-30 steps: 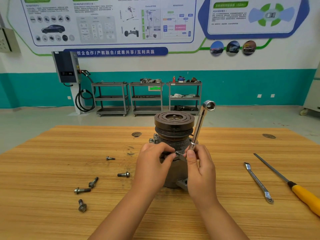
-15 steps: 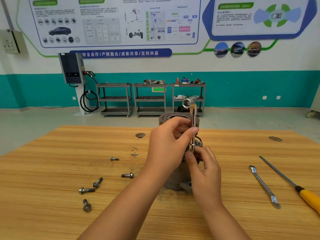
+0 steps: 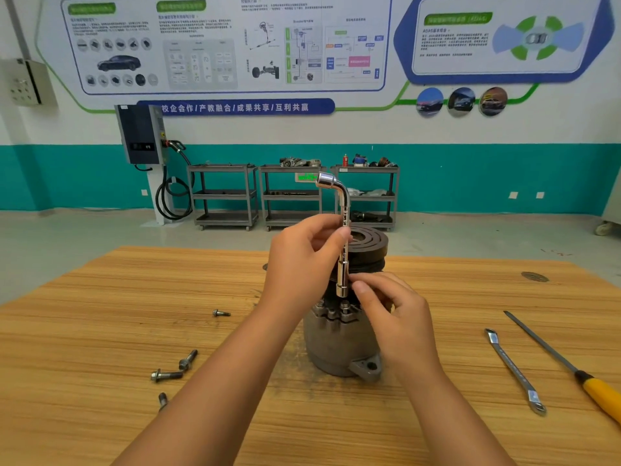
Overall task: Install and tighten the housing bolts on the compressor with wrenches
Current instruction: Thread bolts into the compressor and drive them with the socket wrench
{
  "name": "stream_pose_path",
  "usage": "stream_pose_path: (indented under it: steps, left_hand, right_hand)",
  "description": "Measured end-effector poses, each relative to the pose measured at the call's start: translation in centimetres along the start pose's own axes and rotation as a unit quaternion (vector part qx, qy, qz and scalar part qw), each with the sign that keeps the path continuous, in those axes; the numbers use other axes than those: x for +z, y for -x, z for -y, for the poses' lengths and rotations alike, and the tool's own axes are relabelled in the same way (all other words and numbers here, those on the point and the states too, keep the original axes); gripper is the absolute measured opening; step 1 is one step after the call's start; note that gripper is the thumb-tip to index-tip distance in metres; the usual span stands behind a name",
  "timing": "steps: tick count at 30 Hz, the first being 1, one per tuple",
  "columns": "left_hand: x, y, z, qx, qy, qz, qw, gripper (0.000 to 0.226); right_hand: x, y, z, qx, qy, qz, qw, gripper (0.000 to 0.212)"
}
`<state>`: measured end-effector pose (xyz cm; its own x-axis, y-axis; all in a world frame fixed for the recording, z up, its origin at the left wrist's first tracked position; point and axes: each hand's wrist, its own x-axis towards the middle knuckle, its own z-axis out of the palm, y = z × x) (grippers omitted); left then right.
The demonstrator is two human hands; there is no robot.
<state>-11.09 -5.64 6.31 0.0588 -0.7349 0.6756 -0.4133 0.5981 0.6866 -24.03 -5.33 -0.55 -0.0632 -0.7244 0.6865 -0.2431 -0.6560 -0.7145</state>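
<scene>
The compressor [image 3: 336, 344] is stood upright near the middle of the wooden worktop [image 3: 100, 331], pulley end uppermost, so that the bolt heads on the housing flange can be reached from above.

An L-shaped socket wrench [image 3: 343, 260] is held vertically in front of the pulley. Its shaft is pinched high up between the thumb and fingers of the left hand [image 3: 302, 253], by which the tool is carried and kept plumb. The lower socket end is pinched by the thumb and fingertips of the right hand [image 3: 400, 317], evidently so that it can be steered onto the housing bolt [image 3: 344, 304] directly beneath. The socket mouth is just above the bolt head. Whether it is engaged cannot be told, but it is judged not fully seated.

Four loose bolts [image 3: 166, 376] are scattered on the worktop to the left of the compressor, well apart from it, and are judged to be awaiting installation. A flat spanner [image 3: 514, 371] and a yellow-handled screwdriver [image 3: 601, 395] are laid side by side to the right, untouched.

The socket should be lowered squarely, since a tilted approach could cause it to slip off the head.
</scene>
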Motion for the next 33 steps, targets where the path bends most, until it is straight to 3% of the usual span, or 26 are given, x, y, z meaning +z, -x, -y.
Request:
stream_pose_path:
  steps: [6,13,26,33]
  left_hand:
    - [0.4,0.0,1.3,0.021,0.011,0.003,1.0,0.012]
    - [0.3,-0.1,2.4,-0.027,0.116,0.009,0.993,0.015]
    - [1.3,0.4,3.8,-0.002,0.217,-0.001,0.976,0.018]
    - [1.4,0.8,3.8,0.005,0.206,0.001,0.979,0.019]
  right_hand:
    - [0.2,0.1,-0.6,0.006,0.015,0.017,1.0,0.023]
    - [0.8,-0.1,-1.2,0.006,0.012,0.005,1.0,0.015]
    - [0.9,0.1,-1.4,0.005,0.042,0.031,0.999,0.027]
    - [1.0,0.2,-1.3,-0.009,0.036,0.025,0.999,0.026]
